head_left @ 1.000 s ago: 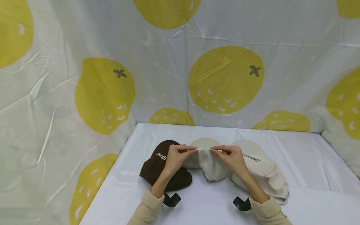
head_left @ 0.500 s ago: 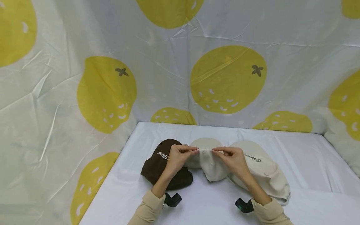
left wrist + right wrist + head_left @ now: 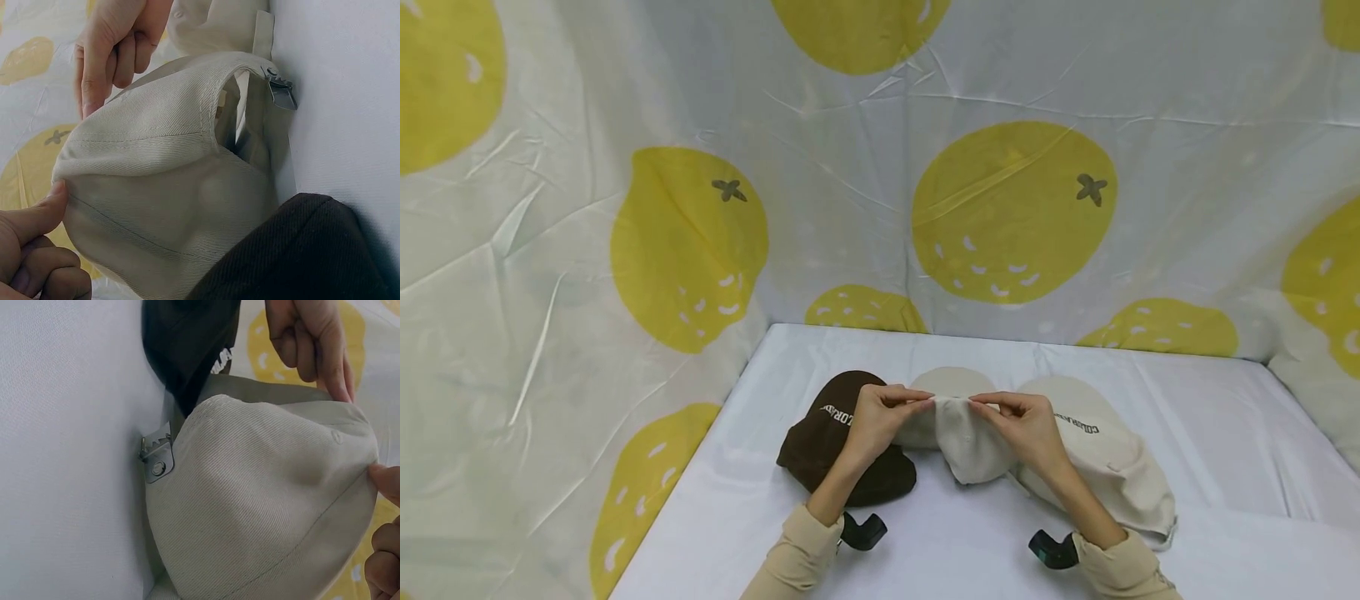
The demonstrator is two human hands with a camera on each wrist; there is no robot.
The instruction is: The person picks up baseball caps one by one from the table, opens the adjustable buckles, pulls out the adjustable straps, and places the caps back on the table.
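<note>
A light beige baseball cap [image 3: 973,454] lies in the middle of the table, its crown fabric pulled up. My left hand [image 3: 876,421] pinches the raised fold at its left end between thumb and fingers. At the right end of the same fold, my right hand [image 3: 1026,425] pinches likewise. A metal strap buckle [image 3: 159,459] hangs at the cap's lower edge in the right wrist view. The back opening of the cap shows in the left wrist view. Beside my left wrist sits a dark brown cap [image 3: 823,442] with white lettering, partly covered by my forearm.
A cream cap [image 3: 1120,467] with dark lettering lies at the right, partly behind my right forearm. White cloth covers the table [image 3: 947,542]. Behind it hangs a white curtain [image 3: 835,208] printed with yellow lemons. Black wrist camera mounts [image 3: 865,532] jut inward from both sleeves.
Both hands keep their pinch on the beige cap and barely move. The head view has drifted slightly. The buckle at the cap's lower edge has gone out of sight in the head view.
</note>
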